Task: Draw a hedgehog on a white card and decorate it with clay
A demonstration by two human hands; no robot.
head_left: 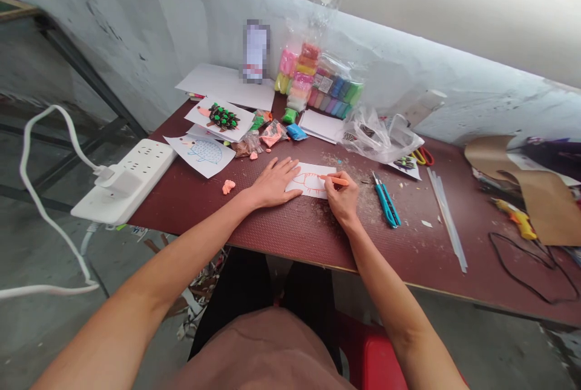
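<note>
A small white sheet of paper [313, 169] lies on the dark red table, with an orange line drawing of a rounded body and short spiky strokes. My right hand [341, 199] grips an orange marker [334, 180], its tip at the drawing's upper part. Flat on the paper's left edge rests my left hand [276, 183], fingers spread. Left of it sits a lump of orange clay [228, 186]. A teal utility knife [386, 201] lies to the right of my right hand.
Behind are hedgehog pictures [200, 155], bagged clay [273, 134], packs of coloured clay [336, 90] and a propped phone [256, 51]. A power strip [124, 181] juts over the left edge. Glue sticks [447, 220], scissors [423, 156] and a yellow glue gun [516, 218] lie on the right.
</note>
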